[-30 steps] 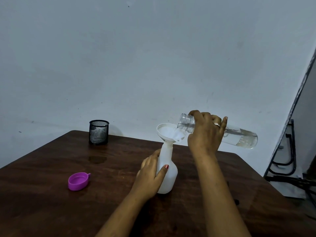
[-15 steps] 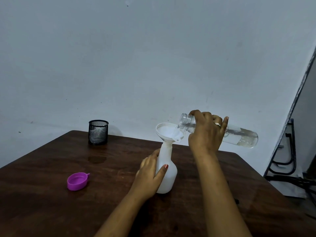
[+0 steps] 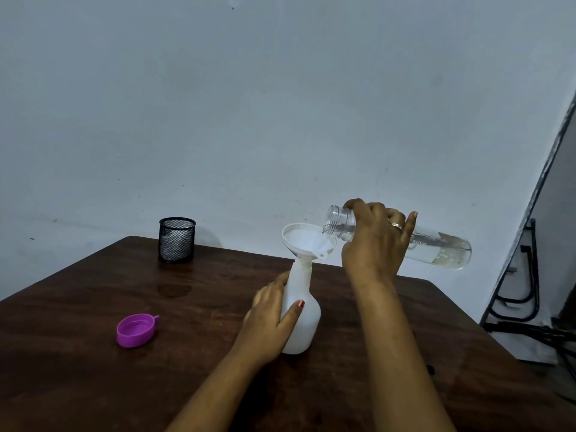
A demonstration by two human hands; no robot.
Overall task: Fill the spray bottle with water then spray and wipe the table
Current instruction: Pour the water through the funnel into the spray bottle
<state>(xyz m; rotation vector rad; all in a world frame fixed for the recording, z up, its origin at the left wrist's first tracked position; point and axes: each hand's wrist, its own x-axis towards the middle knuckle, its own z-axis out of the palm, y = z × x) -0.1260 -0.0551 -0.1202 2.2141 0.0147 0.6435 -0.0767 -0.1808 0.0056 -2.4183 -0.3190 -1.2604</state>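
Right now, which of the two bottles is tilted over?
The clear water bottle, tipped over the funnel in the right hand; the white spray bottle stands upright.

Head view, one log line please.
phase: filling | right hand: tilts water bottle over funnel | left hand: grips spray bottle | purple cap: on table

We see dim, flat light: the mesh cup [image 3: 176, 240] casts a faint shadow rightward; far right of it, straight lines lean.
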